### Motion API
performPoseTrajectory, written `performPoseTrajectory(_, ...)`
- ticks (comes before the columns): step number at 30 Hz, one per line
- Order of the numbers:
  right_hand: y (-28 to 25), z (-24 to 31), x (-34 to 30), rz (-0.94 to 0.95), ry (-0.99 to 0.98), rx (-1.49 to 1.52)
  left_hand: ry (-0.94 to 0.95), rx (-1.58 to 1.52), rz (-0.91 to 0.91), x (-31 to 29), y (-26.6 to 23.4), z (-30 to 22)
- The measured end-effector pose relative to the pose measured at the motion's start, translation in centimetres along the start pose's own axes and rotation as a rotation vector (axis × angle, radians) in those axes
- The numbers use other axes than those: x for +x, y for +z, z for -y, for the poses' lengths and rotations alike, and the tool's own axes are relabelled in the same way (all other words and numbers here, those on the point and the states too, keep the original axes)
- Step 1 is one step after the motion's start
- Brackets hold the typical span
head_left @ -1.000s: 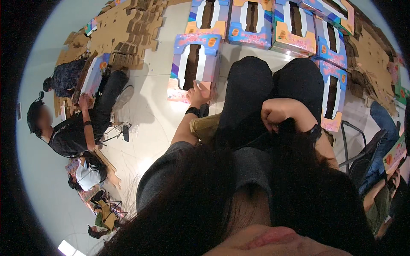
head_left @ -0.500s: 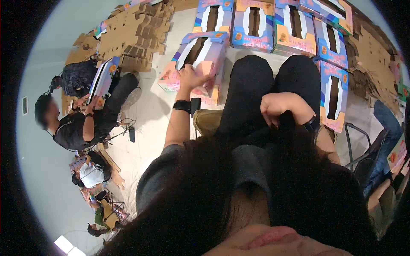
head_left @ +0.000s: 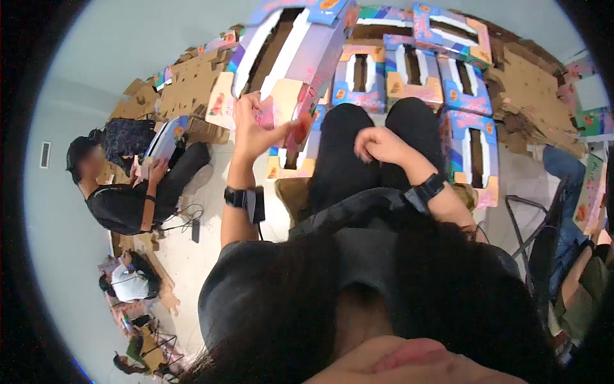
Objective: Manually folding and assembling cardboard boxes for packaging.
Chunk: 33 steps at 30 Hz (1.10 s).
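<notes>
My left hand (head_left: pixel 254 131) grips the near end of a colourful cardboard carton (head_left: pixel 308 48), its thumb on one side and fingers at the end panel. The carton is raised above the floor and tilted, with a long slot along its upper face. Over my lap, my right hand (head_left: pixel 382 146) hangs with its fingers loosely bent and apart, nothing visible in it. Below the raised carton, next to my left knee, stands another slotted carton (head_left: pixel 309 137), partly covered.
Several similar cartons stand in rows beyond my knees, one carton (head_left: pixel 473 153) beside my right leg. Flat brown cardboard (head_left: pixel 192 83) lies in piles at far left and right. A seated person (head_left: pixel 121 205) at left handles a carton. A dark chair frame (head_left: pixel 527 217) stands at right.
My left hand has lifted the carton off the floor, up and away from me. My right hand has moved forward and left over my lap. The view has shifted too.
</notes>
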State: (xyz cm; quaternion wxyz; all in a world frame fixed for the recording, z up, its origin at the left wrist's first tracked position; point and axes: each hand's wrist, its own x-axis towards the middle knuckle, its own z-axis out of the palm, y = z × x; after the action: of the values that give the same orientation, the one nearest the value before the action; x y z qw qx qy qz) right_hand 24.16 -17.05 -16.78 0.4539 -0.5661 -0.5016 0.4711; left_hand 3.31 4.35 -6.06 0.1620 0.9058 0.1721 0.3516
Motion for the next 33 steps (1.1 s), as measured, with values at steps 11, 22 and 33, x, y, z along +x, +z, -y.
performPoseTrajectory(11,-1.4,5.0,-5.9,-0.552,-0.351,0.541,0.328,-0.317,-0.032,1.0,4.5,-14.2)
performPoseTrajectory(22,-3.2,6.7,-10.4,-0.739,-0.266,0.462,0.304,-0.261,-0.02,0.2,8.9,-18.3)
performPoseTrajectory(33,-6.3,5.8,-12.4,-0.891,-0.338,0.56,0.303,-0.229,-0.086,0.1,10.3,-17.0)
